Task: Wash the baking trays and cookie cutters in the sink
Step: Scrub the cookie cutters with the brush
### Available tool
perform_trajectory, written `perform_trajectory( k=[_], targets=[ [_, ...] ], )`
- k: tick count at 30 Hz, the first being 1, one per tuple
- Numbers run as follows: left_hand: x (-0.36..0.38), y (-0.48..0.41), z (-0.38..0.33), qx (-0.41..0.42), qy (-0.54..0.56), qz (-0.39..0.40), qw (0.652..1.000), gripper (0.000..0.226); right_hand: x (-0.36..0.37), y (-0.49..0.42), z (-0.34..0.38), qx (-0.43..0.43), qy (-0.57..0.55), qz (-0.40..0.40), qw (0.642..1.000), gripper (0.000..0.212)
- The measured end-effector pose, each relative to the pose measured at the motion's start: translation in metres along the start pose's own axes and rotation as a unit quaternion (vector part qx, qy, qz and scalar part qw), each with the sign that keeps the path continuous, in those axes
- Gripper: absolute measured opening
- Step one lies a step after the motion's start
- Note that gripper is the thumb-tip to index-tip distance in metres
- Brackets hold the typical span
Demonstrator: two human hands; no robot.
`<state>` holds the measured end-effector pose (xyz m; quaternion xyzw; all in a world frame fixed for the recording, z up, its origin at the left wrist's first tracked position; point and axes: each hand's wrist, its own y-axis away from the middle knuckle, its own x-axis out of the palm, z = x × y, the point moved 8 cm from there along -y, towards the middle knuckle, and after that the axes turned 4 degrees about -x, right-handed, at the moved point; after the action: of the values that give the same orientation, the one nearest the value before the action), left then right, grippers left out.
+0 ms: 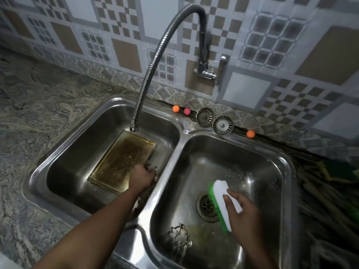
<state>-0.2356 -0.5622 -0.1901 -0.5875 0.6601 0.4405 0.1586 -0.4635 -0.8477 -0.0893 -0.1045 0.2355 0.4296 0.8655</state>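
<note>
**Stained tray steadied beneath the tap while the brush waited one basin over**

A person's left hand (pixel 142 176) curled its fingers over the right-hand edge of a brown-stained rectangular metal baking tray (pixel 120 162), gripping it. The grip probably served to stop the tray sliding. The baking tray lay tilted in the left basin of a stainless-steel double sink (pixel 182 129) and stretched away from that hand toward the nozzle of a flexible chrome tap (pixel 134 129). The nozzle hung over the tray's far corner, a position that looked chosen so water would fall on it, though no stream was visible.

The right hand (pixel 244 212) was wrapped around a white plastic scrubbing brush with green bristles (pixel 221 195). It held the brush above the right basin's drain with the bristles turned leftward, seemingly ready to cross to the tray.

The tray's floor showed a dark, baked-on brown patch with a paler yellowish border, flecked with droplets or suds, so scrubbing appeared far from done. A small animal-shaped metal cookie cutter (pixel 179 236) lay on the right basin's floor, nearer the person than the right hand and to its left. Beyond both hands, two round metal strainers (pixel 205 117) leaned on the sink's back ledge.
</note>
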Motion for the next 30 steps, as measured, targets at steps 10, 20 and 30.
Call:
perform_trajectory(
  k=[10, 20, 30],
  targets=[
    [0.053, 0.140, -0.097, 0.285, -0.193, 0.111, 0.932, 0.044, -0.099, 0.021, 0.008, -0.034, -0.030, -0.134, 0.990, 0.024],
    [0.148, 0.176, -0.021, 0.248, -0.482, 0.228, 0.809, 0.062, -0.218, 0.095, -0.067, 0.066, 0.065, -0.242, 0.966, 0.027],
    [0.161, 0.167, -0.006, 0.258, -0.480, 0.191, 0.817, 0.051, -0.220, 0.118, -0.108, 0.113, 0.103, -0.233, 0.960, 0.029]
  ],
)
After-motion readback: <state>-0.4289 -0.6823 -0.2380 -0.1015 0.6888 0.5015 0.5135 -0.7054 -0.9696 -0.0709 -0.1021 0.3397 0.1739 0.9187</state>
